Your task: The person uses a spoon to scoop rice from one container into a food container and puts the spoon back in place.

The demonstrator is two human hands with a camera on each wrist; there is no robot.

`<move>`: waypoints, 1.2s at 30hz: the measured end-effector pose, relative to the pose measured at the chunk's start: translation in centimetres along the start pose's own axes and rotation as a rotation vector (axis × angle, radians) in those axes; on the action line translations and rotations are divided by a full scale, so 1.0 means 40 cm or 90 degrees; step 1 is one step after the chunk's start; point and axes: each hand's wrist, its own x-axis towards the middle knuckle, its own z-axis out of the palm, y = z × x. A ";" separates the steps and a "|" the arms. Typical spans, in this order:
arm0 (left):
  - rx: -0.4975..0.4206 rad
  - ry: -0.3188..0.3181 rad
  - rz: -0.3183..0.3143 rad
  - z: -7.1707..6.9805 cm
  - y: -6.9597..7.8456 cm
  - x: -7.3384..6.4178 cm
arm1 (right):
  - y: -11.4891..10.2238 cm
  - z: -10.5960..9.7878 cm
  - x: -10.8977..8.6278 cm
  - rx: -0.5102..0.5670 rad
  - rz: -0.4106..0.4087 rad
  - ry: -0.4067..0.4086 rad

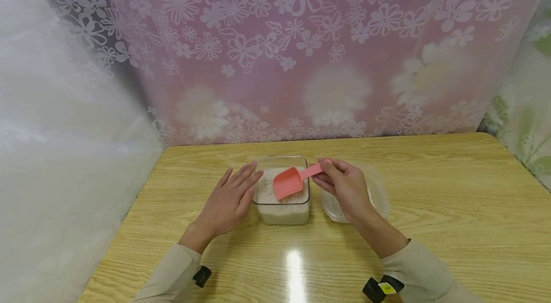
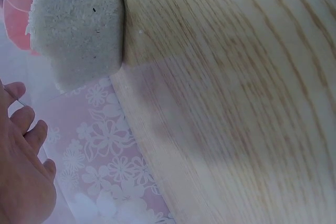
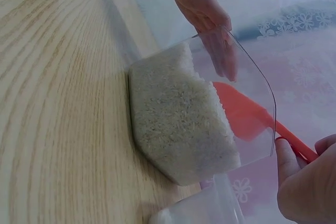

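A clear square container (image 1: 284, 214) full of white rice (image 3: 173, 108) stands on the table. My right hand (image 1: 346, 188) pinches the handle of a pink scoop (image 1: 288, 183) between thumb and fingers. The scoop's bowl is inside the container's rim, right at the rice surface, and no rice shows in it. Fairly straight fingers of my left hand (image 1: 228, 202) touch the container's left rim; the right wrist view shows them against its wall. To the right, partly hidden behind my right hand, is a translucent plastic container (image 1: 379, 193) with some whitish contents.
The wooden table (image 1: 452, 198) extends around both containers. Behind it hangs a pink curtain with white flowers (image 1: 267, 54), and a whitish sheet (image 1: 64, 150) hangs along the left side. A bright reflection lies on the table in front.
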 end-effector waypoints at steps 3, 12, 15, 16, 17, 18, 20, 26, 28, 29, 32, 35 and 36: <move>0.000 -0.003 0.000 0.000 0.000 -0.001 | 0.003 -0.002 -0.004 0.004 -0.003 -0.001; 0.000 -0.006 -0.003 -0.001 0.002 -0.001 | 0.013 -0.009 -0.005 0.037 -0.006 -0.008; 0.001 -0.006 -0.003 -0.001 0.002 -0.001 | 0.015 -0.012 -0.006 0.044 0.000 -0.009; 0.001 -0.006 -0.003 -0.001 0.002 -0.001 | 0.015 -0.013 -0.005 0.048 0.002 -0.008; 0.000 -0.006 -0.002 -0.001 0.002 -0.001 | 0.016 -0.014 -0.005 0.052 0.004 -0.007; 0.000 -0.006 -0.002 -0.001 0.002 -0.001 | 0.016 -0.016 -0.006 0.052 0.006 -0.006; -0.001 -0.005 -0.002 -0.001 0.002 -0.001 | 0.017 -0.018 -0.006 0.052 0.009 -0.003; 0.002 -0.004 0.000 -0.002 0.003 -0.001 | 0.017 -0.023 -0.007 0.047 0.014 0.006; 0.002 -0.005 0.001 -0.001 0.003 -0.001 | 0.017 -0.024 -0.008 0.048 0.017 0.007; 0.003 -0.005 0.001 -0.001 0.003 -0.001 | 0.016 -0.024 -0.008 0.047 0.019 0.007; 0.004 -0.006 0.001 -0.001 0.003 -0.001 | 0.013 -0.027 -0.008 0.046 0.021 0.008; 0.005 -0.008 0.001 -0.002 0.004 -0.002 | 0.008 -0.033 -0.009 0.039 0.018 0.007; 0.005 -0.009 0.001 -0.003 0.004 -0.002 | 0.007 -0.036 -0.010 0.035 0.015 0.006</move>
